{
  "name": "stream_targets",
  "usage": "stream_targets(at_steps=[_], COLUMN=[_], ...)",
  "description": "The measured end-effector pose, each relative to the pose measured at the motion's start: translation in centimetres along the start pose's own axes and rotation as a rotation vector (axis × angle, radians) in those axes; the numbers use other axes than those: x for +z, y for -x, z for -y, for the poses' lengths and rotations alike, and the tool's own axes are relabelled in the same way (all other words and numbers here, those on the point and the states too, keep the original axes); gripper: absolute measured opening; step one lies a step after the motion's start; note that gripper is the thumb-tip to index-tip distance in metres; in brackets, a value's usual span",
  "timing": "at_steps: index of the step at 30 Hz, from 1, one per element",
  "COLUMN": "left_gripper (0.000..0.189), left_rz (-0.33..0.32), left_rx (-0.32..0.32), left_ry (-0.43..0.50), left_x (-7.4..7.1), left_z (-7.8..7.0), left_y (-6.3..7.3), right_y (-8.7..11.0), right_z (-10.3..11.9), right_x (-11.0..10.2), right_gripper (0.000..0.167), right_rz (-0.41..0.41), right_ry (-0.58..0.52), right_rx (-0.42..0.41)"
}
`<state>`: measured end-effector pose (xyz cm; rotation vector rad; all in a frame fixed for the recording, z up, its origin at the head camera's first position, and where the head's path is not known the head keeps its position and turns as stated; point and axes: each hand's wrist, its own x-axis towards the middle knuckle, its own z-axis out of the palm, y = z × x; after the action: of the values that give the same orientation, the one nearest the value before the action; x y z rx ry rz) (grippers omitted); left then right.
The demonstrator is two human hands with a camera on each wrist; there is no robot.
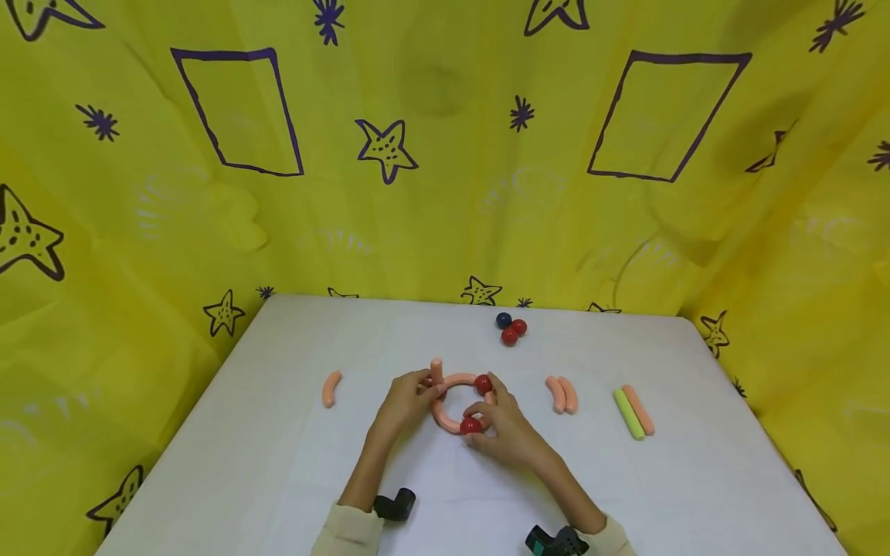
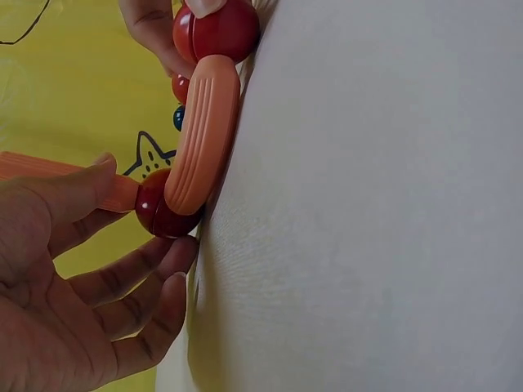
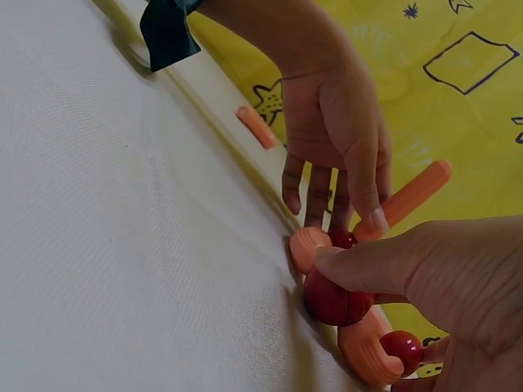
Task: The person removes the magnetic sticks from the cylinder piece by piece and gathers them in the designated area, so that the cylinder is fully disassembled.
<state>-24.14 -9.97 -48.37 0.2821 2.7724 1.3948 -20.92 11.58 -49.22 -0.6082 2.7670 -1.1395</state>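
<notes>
Three curved orange pieces and red balls are joined into a ring lying on the white table. A straight orange stick rises from the ring's left ball. My left hand pinches that stick near its base, the thumb on one side, with other fingertips beside the ball. My right hand grips the ring's right side. Its thumb presses the near red ball, while other fingers reach to the far red ball. That hand partly covers the right curved piece.
A dark blue ball and two red balls sit behind the ring. One curved orange piece lies left; two curved pieces lie right. Farther right are a green stick and an orange stick. A yellow curtain surrounds the table.
</notes>
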Motion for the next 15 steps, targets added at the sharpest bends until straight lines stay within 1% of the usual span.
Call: stream_targets(at_steps=[5,10,15], left_gripper=[0.024,0.029,0.029], left_rz=[0.005,0.013,0.024], left_rx=[-0.006,-0.012,0.008], left_ry=[-0.005,0.001,-0.002], left_x=[0.11,0.07,-0.02], left_z=[0.17,0.27,0.4], left_y=[0.02,0.04,-0.04], right_y=[0.1,0.11,0.12], right_z=[-0.3,-0.33,-0.37], right_x=[-0.15,-0.26,-0.44], right_gripper=[0.028,0.029,0.028], right_rz=[0.027,0.028,0.04], right_ry=[-0.02,-0.026,-0.041], right_rx=[-0.017,0.005,0.005])
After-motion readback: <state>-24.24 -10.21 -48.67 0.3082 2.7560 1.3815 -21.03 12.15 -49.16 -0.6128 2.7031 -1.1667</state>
